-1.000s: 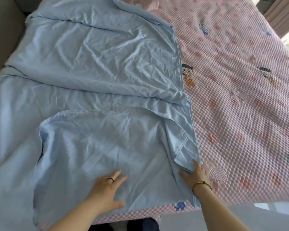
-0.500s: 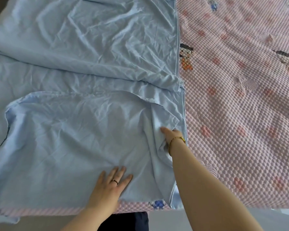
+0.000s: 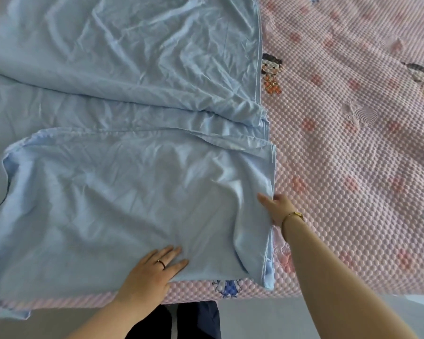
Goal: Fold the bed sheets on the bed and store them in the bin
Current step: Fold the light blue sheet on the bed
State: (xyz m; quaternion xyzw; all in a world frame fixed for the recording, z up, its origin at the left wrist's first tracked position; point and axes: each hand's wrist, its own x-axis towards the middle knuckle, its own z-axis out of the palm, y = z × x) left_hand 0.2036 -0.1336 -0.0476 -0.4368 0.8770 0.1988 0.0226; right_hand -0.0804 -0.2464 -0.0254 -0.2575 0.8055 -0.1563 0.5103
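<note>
A light blue bed sheet (image 3: 123,187) lies spread over the left half of the bed, its near part folded back on itself into a wrinkled upper layer. My left hand (image 3: 154,272), wearing a ring, rests flat on that layer close to the bed's near edge. At the layer's right edge my right hand (image 3: 277,209), with a gold bracelet on the wrist, pinches the fabric; cloth covers part of its fingers. No bin is in view.
A pink quilted bed cover (image 3: 353,155) with cartoon figures fills the right half of the bed. The bed's near edge (image 3: 255,293) runs along the bottom, with grey floor (image 3: 267,319) below it. More of the sheet hangs off the near left corner (image 3: 8,311).
My right hand has come back toward me along the sheet's right edge, and the bunched flap there now lies flatter. My left hand has stayed pressed on the sheet.
</note>
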